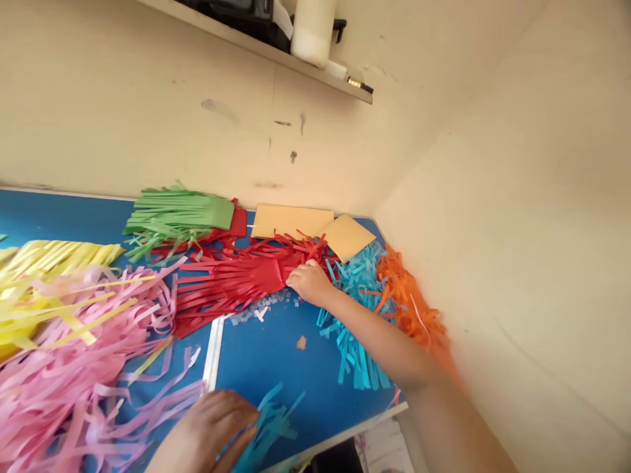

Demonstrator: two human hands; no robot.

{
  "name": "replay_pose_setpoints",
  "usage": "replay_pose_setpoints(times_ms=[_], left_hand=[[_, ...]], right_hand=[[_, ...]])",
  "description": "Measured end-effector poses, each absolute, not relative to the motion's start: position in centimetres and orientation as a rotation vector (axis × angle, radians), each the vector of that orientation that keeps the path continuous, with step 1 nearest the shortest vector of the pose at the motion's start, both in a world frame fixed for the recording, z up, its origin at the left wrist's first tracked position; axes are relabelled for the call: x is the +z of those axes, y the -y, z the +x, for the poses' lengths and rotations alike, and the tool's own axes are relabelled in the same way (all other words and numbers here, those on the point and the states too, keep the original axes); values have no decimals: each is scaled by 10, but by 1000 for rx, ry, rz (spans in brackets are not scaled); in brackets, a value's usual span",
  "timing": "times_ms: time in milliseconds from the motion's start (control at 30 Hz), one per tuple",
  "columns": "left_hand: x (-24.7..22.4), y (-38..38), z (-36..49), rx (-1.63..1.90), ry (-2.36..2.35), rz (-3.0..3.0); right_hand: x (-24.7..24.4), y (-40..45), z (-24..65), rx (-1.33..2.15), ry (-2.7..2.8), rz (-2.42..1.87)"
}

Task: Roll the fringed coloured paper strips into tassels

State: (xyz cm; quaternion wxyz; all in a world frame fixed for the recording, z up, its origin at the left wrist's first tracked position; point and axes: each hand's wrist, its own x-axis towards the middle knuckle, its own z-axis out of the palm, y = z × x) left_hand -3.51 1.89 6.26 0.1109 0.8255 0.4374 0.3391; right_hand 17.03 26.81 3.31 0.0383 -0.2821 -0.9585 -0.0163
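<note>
My right hand [310, 282] reaches over the blue table, its fingers pinched together at the right end of a bundle of fringed red paper [231, 279]. Whether the fingertips grip the red paper or only touch it is hard to make out. Low in the view, my left hand [210, 427] has its fingers curved round a fringed blue strip bundle [269, 427] near the table's front edge. Light blue fringe [362, 282] lies under and beside my right forearm. Small clear and white scraps [261, 309] are scattered just below the red bundle.
Pink fringe [73, 368] and yellow fringe [59, 256] cover the left side. Green fringe [182, 213] and yellow-orange sheets [293, 220] lie along the wall. Orange fringe [409, 302] is at the right. A shelf [256, 49] holding a white container [313, 33] hangs above.
</note>
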Motion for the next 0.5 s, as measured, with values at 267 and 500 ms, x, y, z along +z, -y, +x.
replay_pose_setpoints(times_ms=[267, 500], left_hand=[[54, -121, -48, 785, -1578, 2441], [34, -188, -35, 705, -1875, 2372]], right_hand=[[31, -271, 148, 156, 2854, -1000], [41, -282, 146, 367, 2753, -1100]])
